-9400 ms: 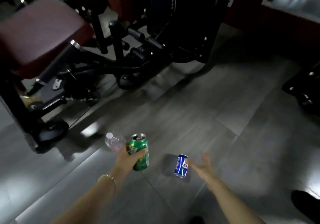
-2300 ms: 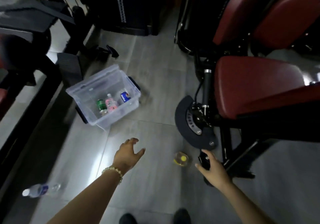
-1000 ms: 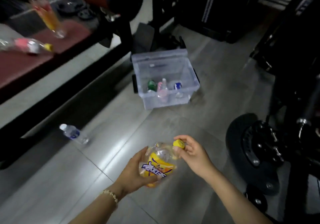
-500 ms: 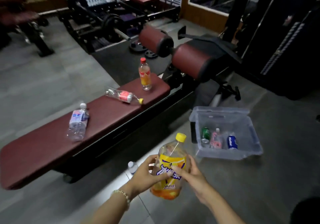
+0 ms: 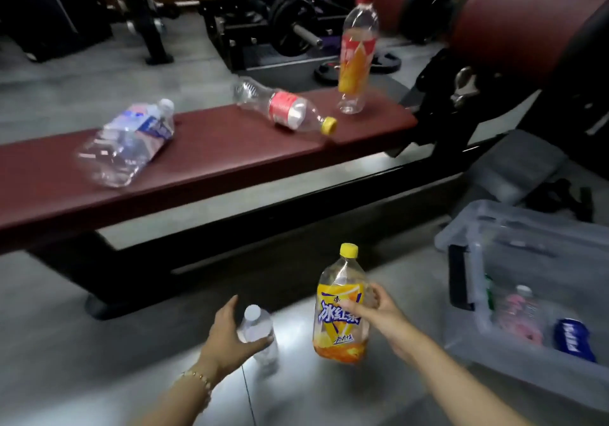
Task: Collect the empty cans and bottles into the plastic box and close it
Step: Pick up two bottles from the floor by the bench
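My right hand (image 5: pixel 379 313) holds a yellow-labelled tea bottle (image 5: pixel 341 310) upright above the floor. My left hand (image 5: pixel 230 336) curls around a small clear water bottle (image 5: pixel 258 333) with a white cap on the floor. The clear plastic box (image 5: pixel 468 340) stands open at the right, with a blue can (image 5: pixel 573 338), a pink-labelled bottle (image 5: pixel 520 317) and a bit of green can inside. On the maroon bench (image 5: pixel 214 149) lie a crumpled water bottle (image 5: pixel 128 142) and a red-labelled bottle (image 5: pixel 286 109); an orange-labelled bottle (image 5: pixel 357 50) stands upright.
The bench's black frame (image 5: pixel 230 238) runs across the floor ahead of my hands. Maroon roller pads (image 5: pixel 514 20) and a black machine stand at the back right. Weight plates and a barbell (image 5: pixel 296 27) lie behind the bench. Grey tiled floor (image 5: pixel 82 359) spreads at the left.
My left hand has let go of the yellow-labelled bottle and closed around the small water bottle on the floor. My right hand now holds the yellow bottle alone. My view moved closer to the bench.
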{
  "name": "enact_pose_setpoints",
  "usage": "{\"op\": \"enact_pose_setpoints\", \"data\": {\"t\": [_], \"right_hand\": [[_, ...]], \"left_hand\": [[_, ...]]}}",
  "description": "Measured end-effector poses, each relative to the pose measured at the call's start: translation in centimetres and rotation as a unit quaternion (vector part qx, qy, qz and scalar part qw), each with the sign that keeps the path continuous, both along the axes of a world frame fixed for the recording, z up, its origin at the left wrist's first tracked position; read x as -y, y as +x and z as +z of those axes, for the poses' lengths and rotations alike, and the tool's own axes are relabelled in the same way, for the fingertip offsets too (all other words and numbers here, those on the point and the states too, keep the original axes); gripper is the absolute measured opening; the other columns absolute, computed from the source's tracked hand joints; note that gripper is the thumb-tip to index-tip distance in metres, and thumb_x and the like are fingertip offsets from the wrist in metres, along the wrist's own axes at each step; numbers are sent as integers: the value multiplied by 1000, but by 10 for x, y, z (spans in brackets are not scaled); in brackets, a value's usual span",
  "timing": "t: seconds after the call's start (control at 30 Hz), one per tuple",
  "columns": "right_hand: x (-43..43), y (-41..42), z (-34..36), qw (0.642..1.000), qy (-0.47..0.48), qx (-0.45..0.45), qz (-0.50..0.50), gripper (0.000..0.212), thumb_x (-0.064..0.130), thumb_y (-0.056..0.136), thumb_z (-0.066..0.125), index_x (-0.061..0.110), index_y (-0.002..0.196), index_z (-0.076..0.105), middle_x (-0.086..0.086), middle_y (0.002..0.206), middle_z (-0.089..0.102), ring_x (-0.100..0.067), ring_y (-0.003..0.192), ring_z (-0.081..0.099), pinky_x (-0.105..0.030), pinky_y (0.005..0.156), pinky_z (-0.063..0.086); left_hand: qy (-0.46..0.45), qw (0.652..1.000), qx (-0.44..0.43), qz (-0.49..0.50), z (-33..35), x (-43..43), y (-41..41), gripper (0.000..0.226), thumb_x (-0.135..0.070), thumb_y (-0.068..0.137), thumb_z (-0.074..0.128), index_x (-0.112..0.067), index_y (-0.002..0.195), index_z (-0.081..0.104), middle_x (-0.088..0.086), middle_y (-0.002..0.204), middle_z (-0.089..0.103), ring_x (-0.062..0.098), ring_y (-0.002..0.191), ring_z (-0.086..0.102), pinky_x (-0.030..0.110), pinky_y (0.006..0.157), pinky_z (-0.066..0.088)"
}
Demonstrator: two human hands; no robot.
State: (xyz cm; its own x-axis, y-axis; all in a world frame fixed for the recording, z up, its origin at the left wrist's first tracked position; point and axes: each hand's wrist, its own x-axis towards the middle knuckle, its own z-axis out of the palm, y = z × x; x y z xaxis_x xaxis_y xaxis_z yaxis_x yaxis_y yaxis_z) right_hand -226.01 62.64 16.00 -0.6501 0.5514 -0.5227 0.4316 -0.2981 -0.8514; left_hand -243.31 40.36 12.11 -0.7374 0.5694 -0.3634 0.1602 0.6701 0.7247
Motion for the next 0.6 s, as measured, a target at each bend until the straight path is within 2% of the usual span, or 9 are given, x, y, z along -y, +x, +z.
{"op": "enact_pose_setpoints", "data": {"t": [0.1,0.17,0.2,0.27,0.37,0.47,0.6], "right_hand": [[-17,-19,-60,999,10,-9,40,81,33,55,85,19,124,44,-2,116,61,-9,95,61,-12,54,50],[-26,-29,-90,998,17,-13,66,73,27,63,81,22,125,43,3,110,61,-6,94,60,-13,57,51],[-29,-32,-100,996,22,-14,81,75,30,61,82,22,125,43,5,109,61,-8,95,61,-16,61,52],[-33,-35,-116,995,25,-11,96,96,46,44,87,22,125,44,2,112,63,-14,100,63,-26,74,55],[-40,-33,-123,995,45,-5,94,118,62,21,85,24,125,45,-2,118,62,-20,105,62,-40,92,53],[-57,-25,-107,996,60,-39,58,118,63,19,85,22,123,48,-3,120,63,-21,107,62,-44,96,50],[-109,9,-44,988,91,-124,-12,103,63,24,85,21,114,58,-5,113,69,-22,103,66,-43,94,51]], "left_hand": [[50,997,24,46,-66,2,-1,116,-43,50,87,-18,143,24,5,149,33,23,134,37,36,111,34],[89,994,22,62,-99,2,0,109,-39,48,88,-21,138,31,2,139,46,22,125,46,34,105,40],[104,992,18,67,-110,1,0,99,-32,51,88,-22,134,36,0,132,52,21,120,51,30,99,42],[130,988,13,80,-127,-1,1,79,-24,55,87,-30,121,44,-8,116,59,19,110,57,25,90,44],[164,982,4,90,-123,-8,6,61,-27,55,84,-42,99,46,-15,103,60,16,102,61,21,79,47],[221,972,1,81,-90,-28,13,52,-16,68,80,-40,99,46,-11,104,60,14,101,61,19,70,52],[304,952,-12,34,-4,-101,23,44,-21,74,73,-28,111,52,-6,106,64,9,93,66,14,68,55]]}}
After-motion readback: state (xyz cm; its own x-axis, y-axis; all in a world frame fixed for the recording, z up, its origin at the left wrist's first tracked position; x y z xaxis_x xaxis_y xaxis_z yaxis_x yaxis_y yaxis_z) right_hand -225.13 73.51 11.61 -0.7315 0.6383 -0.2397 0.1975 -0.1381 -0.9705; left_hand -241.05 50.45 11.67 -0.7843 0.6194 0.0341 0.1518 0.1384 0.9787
